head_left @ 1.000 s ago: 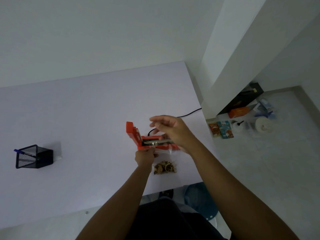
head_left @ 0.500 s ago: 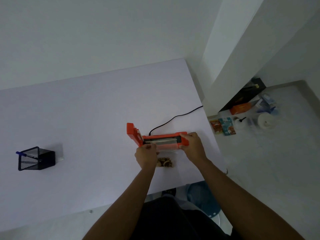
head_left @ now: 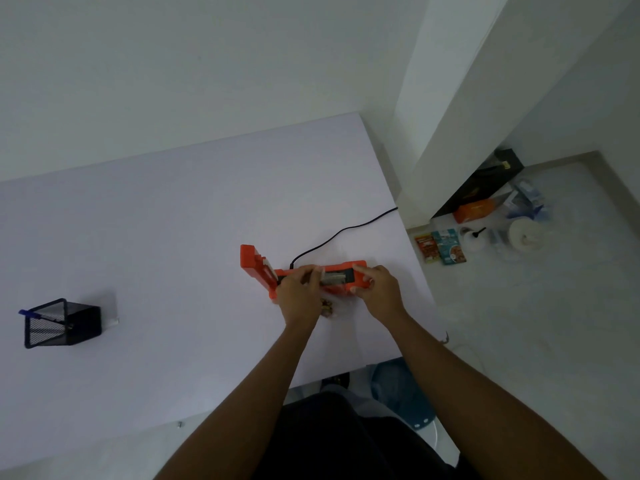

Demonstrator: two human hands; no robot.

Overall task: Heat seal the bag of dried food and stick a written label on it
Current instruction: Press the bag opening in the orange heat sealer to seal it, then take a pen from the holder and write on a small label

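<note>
An orange heat sealer point(head_left: 358, 268) lies on the white table point(head_left: 173, 237), its hinged block standing up at the left end. My left hand point(head_left: 298, 292) lies over the sealer's left half with the fingers curled across its bar. At the sealer's right end, my right hand point(head_left: 379, 289) pinches it, forefinger on top and thumb at the front. The clear bag of brown dried food point(head_left: 327, 310) shows just in front of the sealer between my hands. Its top is hidden under them.
The sealer's black cord point(head_left: 346, 230) runs off the table's right edge. A black mesh pen holder point(head_left: 65, 325) with a blue pen point(head_left: 26, 312) stands far left, a small white item point(head_left: 114, 321) beside it. Boxes, packets and a roll point(head_left: 524, 235) clutter the floor on the right.
My right hand came down from above the sealer and took hold of its right end. My left hand moved from the bag's left corner up onto the sealer's bar.
</note>
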